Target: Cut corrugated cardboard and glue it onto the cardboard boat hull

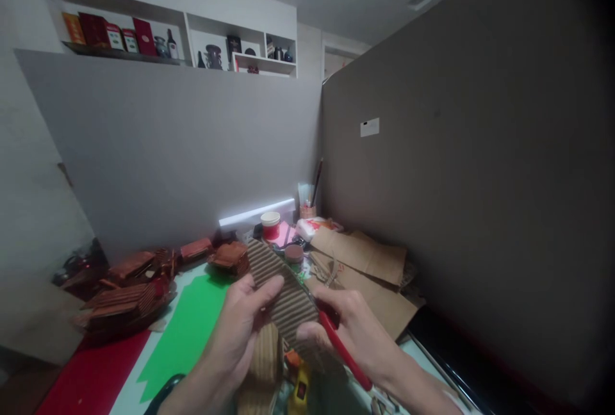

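We see the corrugated cardboard piece (276, 293) raised above the cluttered table, between the two hands and touching both; its long axis slants from a far-left end down to a near-right end, with the ridges running roughly crosswise; from the left hand (247, 312) it lies to the right, pinched along its left edge, the thumb on top and the fingers mostly hidden beneath; from the right hand (346, 322) it lies to the left, the thumb pressing its near end while the curled fingers close round a red-handled tool (344, 351); neither hand is nearer, since each meets an edge; we judge that the red handle slants much as the cardboard does, just beside its right edge, though we cannot tell where the tool's working end sits; the far end points forward and left, toward a reddish-brown stack (230, 256).
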### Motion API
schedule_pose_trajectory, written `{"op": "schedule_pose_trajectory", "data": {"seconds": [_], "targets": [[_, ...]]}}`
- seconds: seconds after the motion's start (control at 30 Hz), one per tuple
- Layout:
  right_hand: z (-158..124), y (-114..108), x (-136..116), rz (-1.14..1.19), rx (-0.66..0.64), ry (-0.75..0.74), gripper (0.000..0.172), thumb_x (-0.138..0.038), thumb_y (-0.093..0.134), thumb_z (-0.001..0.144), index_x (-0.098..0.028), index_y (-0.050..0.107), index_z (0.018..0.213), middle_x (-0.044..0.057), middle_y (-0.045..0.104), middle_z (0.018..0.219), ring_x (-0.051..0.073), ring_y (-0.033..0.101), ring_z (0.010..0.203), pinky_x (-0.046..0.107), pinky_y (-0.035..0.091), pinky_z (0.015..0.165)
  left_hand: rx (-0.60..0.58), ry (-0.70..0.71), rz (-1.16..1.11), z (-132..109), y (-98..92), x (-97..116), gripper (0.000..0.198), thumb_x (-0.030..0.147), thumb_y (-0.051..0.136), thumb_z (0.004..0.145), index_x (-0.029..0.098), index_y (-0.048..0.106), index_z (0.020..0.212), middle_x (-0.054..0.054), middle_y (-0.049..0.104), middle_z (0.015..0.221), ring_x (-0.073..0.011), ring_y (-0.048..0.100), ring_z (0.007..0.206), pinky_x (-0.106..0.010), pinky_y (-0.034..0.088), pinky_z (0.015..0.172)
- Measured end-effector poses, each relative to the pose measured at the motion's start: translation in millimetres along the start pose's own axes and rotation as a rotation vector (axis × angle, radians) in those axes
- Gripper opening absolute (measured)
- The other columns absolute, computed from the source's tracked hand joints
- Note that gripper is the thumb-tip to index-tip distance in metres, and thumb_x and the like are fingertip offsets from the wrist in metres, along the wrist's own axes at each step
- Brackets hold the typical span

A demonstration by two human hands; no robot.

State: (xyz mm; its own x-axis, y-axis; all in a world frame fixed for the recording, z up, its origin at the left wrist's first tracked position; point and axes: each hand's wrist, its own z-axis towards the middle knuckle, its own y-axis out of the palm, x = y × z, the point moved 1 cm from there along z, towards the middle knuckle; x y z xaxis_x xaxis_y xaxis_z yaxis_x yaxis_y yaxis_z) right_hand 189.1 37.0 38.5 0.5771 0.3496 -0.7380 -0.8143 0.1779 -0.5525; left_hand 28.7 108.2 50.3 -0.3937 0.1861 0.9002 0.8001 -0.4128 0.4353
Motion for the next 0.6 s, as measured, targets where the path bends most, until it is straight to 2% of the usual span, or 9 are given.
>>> {"op": "schedule_pose_trajectory", "data": {"seconds": [0.1,0.27,0.4,0.47,0.6], "targets": [[-1,-1,-1,0.02,-0.012,-0.009,0.037,-0.055,0.063,0.085,-0.018,0.065,0.089,-0.003,0.054,0.071,0.013,0.044,0.064,0.023,0.037,0.061,-0.01,-0.016,0.0,-2,3.9,-3,0.016,0.017,0.076,0.075,0.012,0.075,0.09,-0.008,0.077,0.086,-0.0167,0.069,0.073,-0.025,0.054,0.067],[-3,3,7,-0.029,0.037,0.06,0.046,-0.056,0.061,0.086,-0.018,0.049,0.063,-0.006,0.036,0.058,0.01,0.031,0.056,0.022,0.028,0.052,-0.043,-0.023,0.026,-4,6.0,-6,0.015,0.02,0.077,0.074,0.013,0.075,0.087,-0.009,0.077,0.085,-0.0183,0.07,0.074,-0.026,0.053,0.068],[-2,2,5,0.015,0.025,0.037,0.044,-0.053,0.059,0.087,-0.018,0.051,0.063,-0.005,0.038,0.059,0.01,0.032,0.056,0.022,0.028,0.051,-0.056,-0.045,0.05,-7,8.8,-7,0.014,0.022,0.078,0.072,0.013,0.075,0.083,-0.01,0.077,0.085,-0.0191,0.07,0.074,-0.026,0.054,0.07],[0,-3,5,0.022,0.081,0.036,0.039,-0.05,0.065,0.083,-0.017,0.056,0.064,-0.004,0.041,0.059,0.011,0.036,0.057,0.023,0.03,0.053,-0.048,-0.054,0.044,-9,11.0,-6,0.018,0.023,0.078,0.072,0.013,0.075,0.087,-0.01,0.077,0.089,-0.0188,0.07,0.076,-0.026,0.053,0.07],[7,-15,15,0.132,0.223,0.203,0.026,-0.043,0.063,0.084,-0.018,0.063,0.077,-0.005,0.044,0.054,0.01,0.04,0.05,0.022,0.031,0.05,-0.03,-0.053,0.023,-11,13.7,-1,0.036,0.023,0.075,0.076,0.017,0.069,0.11,-0.009,0.076,0.099,-0.0189,0.07,0.076,-0.028,0.054,0.07]]}}
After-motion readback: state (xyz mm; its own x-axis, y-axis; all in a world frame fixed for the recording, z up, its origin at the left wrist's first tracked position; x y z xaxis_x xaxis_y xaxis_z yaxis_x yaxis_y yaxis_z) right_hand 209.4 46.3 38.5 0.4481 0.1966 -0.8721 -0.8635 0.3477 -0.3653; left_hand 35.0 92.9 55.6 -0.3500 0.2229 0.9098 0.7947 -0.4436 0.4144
